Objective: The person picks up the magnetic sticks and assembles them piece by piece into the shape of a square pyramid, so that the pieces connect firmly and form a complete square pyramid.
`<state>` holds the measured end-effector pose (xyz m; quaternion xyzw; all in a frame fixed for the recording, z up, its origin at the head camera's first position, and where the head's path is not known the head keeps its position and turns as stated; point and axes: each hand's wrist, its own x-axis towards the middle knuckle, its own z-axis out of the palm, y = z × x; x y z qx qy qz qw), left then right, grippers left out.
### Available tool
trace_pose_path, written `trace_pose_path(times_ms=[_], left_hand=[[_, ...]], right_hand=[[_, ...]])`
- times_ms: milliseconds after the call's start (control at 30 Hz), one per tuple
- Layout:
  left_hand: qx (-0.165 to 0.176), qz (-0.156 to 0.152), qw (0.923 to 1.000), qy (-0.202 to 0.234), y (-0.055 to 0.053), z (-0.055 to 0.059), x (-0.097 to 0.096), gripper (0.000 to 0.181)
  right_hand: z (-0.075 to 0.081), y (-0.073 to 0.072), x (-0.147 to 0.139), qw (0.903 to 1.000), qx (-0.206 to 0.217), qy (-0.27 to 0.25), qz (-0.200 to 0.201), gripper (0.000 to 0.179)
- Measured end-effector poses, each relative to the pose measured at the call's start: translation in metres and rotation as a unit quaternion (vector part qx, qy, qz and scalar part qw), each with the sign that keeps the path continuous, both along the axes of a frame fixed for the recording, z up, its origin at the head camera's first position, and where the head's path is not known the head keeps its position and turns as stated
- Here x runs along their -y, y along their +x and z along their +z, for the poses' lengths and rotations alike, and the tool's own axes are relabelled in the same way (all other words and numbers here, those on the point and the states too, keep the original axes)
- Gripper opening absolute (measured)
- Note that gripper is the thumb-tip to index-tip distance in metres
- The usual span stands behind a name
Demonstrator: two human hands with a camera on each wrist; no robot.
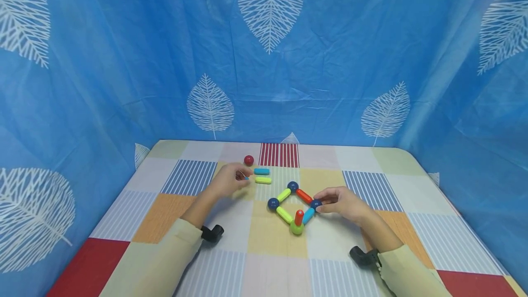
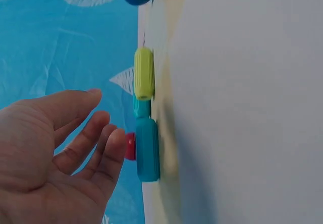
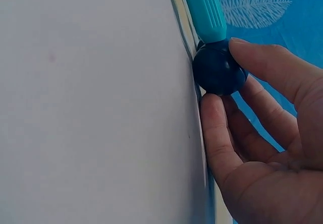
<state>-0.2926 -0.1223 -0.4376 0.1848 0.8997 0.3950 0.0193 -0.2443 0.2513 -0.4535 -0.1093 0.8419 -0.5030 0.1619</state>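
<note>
Beige sleeves (image 1: 173, 253) nearest, black wrist-worn devices (image 1: 212, 233) by the cuffs. Then, on the worktop's patchwork cloth (image 1: 282, 269), a four-sided ball-and-rod frame: green ball (image 1: 296, 228) at the near corner, upright red rod (image 1: 299, 217) on top; a light-blue rod (image 1: 308, 216) links it to the right navy ball (image 1: 316, 204), a lime rod (image 1: 284, 216) to the left navy ball (image 1: 273, 204). Right hand (image 1: 344, 203) pinches the right navy ball between thumb and fingers. Far navy ball (image 1: 293, 186) closes the frame via a second red rod (image 1: 304, 196) and second lime rod (image 1: 283, 195). Left hand (image 1: 228, 180) grasps nothing, fingers loosely bent just beside a loose blue rod (image 2: 148, 151). Right of its fingertips: loose lime rod (image 1: 263, 180), then another loose blue rod (image 1: 261, 171); beyond, red ball (image 1: 249, 160). Blue leaf-print curtain (image 1: 321, 77) behind.
</note>
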Motion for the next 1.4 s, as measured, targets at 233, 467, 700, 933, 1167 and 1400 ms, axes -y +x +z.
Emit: trace_pose_path(times_ms=[233,467,700,933,1167,1400], left_hand=[[-0.003,0.004,0.9988,-0.049,-0.011,-0.002,0.006,0.026],[0.012,0.013,0.9959,-0.089,-0.018,-0.005,0.005,0.028],[0.045,0.019,0.9931,-0.107,-0.025,-0.009,0.001,0.029],[0.049,0.017,0.9923,-0.113,-0.028,-0.011,0.003,0.025],[0.049,0.014,0.9926,-0.110,-0.028,-0.012,0.003,0.021],[0.038,0.018,0.9932,-0.108,-0.026,-0.010,0.004,0.019]], right_hand=[[0.001,-0.001,0.000,1.0000,0.000,0.004,0.005,0.037],[0.000,-0.002,0.000,1.0000,0.001,0.007,0.007,0.036],[0.000,-0.001,0.000,0.9999,0.012,0.002,0.005,0.036],[-0.001,-0.002,-0.002,0.9997,0.014,-0.012,0.015,0.038],[-0.002,-0.003,-0.003,0.9997,0.011,-0.015,0.016,0.038],[-0.001,-0.003,-0.002,0.9997,0.011,-0.012,0.017,0.038]])
